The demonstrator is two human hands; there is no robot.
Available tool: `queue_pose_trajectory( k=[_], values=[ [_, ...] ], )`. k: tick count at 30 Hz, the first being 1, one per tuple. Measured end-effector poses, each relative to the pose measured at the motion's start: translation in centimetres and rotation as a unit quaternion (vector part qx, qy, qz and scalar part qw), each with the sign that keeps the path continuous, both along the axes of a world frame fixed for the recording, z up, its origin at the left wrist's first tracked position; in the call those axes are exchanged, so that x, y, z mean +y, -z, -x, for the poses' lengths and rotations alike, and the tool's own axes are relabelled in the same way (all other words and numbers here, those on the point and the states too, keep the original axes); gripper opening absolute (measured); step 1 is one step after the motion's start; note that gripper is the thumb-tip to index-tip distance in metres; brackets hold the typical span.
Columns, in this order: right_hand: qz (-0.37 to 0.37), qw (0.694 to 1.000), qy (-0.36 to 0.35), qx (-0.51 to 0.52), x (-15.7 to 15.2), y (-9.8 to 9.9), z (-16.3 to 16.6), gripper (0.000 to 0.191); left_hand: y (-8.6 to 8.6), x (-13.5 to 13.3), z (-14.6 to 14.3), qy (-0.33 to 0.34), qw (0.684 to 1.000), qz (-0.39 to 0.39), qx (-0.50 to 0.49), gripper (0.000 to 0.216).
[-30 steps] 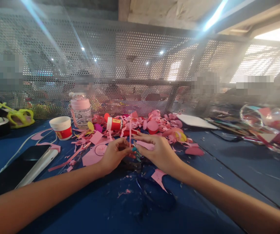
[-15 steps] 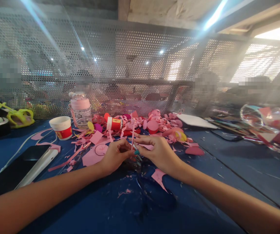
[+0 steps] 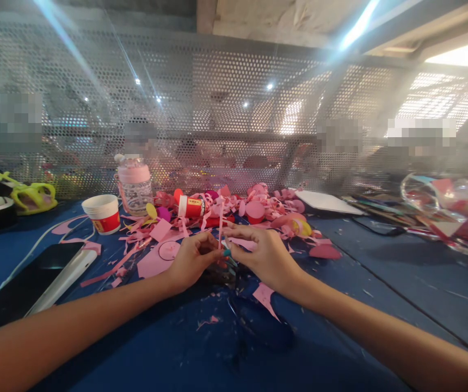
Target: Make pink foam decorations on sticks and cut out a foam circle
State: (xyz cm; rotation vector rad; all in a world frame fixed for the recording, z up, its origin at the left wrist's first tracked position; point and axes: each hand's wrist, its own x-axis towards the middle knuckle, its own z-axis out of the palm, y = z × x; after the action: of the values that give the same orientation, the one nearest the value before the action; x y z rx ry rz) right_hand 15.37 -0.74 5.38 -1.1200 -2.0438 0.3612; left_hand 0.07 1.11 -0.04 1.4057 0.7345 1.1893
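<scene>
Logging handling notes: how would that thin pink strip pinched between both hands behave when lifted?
The pink strip stands straight above the left hand and right hand, so probably fairly stiff. Being so thin, it is likely very light and easily bent.

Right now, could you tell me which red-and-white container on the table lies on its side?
The small red-and-white cylinder among the pink paper scraps; the white, red-banded paper cup farther left stands upright.

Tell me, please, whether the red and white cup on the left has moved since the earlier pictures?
No. The cup stands in the same spot as before, just left of the pink-lidded bottle.
</scene>
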Motion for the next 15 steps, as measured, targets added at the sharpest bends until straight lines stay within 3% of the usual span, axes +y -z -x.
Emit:
queue_pose_trajectory(
  k=[15],
  values=[
    [0.014,0.998,-0.055,-0.032,0.13,0.01,-0.22,0.026,-0.18,-0.32,0.03,0.001,0.999,-0.009,0.037,0.028]
  ],
)
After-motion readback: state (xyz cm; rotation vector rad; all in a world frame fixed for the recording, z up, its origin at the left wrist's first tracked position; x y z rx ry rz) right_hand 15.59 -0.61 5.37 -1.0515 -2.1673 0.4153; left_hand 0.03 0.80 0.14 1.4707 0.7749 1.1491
